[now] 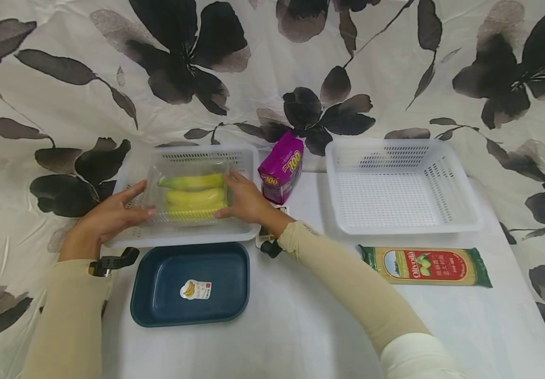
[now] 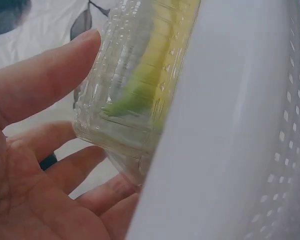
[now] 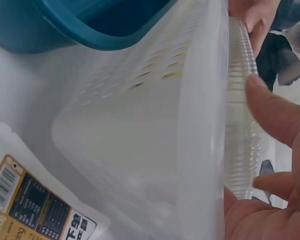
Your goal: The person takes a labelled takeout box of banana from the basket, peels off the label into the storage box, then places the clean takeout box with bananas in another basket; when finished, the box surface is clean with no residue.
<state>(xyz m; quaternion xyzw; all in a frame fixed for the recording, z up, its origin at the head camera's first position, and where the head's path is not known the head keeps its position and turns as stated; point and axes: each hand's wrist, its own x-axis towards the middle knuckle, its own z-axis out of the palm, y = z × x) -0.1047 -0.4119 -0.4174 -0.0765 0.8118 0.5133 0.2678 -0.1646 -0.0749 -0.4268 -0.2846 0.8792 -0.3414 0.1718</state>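
Note:
A clear plastic box of bananas [image 1: 191,197], yellow with some green, is at the left white basket [image 1: 241,231], partly above its rim. At the box's left end my left hand [image 1: 111,216] holds on, the thumb along its edge and the other fingers beneath in the left wrist view. My right hand [image 1: 248,197] grips the right end, thumb toward the front and fingers at the back. The basket wall [image 3: 140,115] hides much of the box [image 3: 240,130] in the right wrist view. Part of the right fingers is hidden there too.
In front lies a dark blue tray [image 1: 163,310] with a banana sticker [image 1: 196,289]. A purple packet [image 1: 281,168] stands right of the basket, near a labelled pouch [image 3: 35,200]. Farther right are a second white basket [image 1: 395,200] and a pasta pack [image 1: 428,266].

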